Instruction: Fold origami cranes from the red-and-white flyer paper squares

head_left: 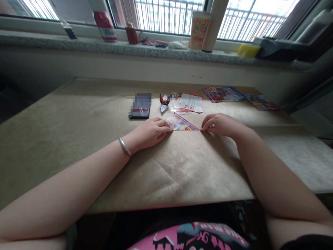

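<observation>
A printed sheet of paper, folded into a triangle, lies flat on the table with its long straight edge toward me. My left hand rests on its left corner, fingers pressed together over the paper. At the opposite corner, my right hand pinches the tip between thumb and fingers. Just beyond the sheet sits a small folded paper figure with pointed flaps. Beside that figure is a stack of printed sheets with red borders.
A dark phone or tablet, partly blurred out, lies left of the paper figure. Colourful leaflets and another pile of leaflets are at the back right. On the windowsill stand a red can and a patterned cup.
</observation>
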A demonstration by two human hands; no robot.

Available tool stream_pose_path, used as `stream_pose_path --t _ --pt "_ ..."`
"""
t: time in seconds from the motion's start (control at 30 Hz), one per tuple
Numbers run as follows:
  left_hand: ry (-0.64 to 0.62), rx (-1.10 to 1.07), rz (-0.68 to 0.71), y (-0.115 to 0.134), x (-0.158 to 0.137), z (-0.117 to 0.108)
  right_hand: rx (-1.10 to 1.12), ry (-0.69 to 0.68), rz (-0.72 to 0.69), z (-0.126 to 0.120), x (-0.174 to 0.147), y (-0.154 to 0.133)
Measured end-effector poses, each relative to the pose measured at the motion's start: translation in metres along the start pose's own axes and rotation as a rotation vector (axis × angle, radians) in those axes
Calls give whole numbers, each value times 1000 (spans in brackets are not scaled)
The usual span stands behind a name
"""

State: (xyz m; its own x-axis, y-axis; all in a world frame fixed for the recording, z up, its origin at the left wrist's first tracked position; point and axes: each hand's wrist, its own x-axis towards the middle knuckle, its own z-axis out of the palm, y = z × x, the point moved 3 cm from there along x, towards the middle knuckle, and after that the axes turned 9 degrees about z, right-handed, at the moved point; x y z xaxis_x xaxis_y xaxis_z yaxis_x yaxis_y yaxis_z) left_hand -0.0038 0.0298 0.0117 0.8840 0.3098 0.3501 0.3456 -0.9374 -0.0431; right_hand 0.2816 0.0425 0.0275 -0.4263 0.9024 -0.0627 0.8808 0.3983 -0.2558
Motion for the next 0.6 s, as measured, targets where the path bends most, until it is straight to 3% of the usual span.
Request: stream_pose_path --t 0.07,0.17,0.27,0.4,0.6 --pt "0 -4 1 0 0 0 28 37 17 1 0 3" --pt "-25 17 -2 0 0 1 80 214 95 2 2 5" --pt "-60 74 -11 2 1 3 152 370 11 7 5 -10" --pt "-91 116 -29 5 3 4 126 337 -207 21 9 -46" --pt "-140 129 -54 7 6 5 33 274 -235 32 13 -69"
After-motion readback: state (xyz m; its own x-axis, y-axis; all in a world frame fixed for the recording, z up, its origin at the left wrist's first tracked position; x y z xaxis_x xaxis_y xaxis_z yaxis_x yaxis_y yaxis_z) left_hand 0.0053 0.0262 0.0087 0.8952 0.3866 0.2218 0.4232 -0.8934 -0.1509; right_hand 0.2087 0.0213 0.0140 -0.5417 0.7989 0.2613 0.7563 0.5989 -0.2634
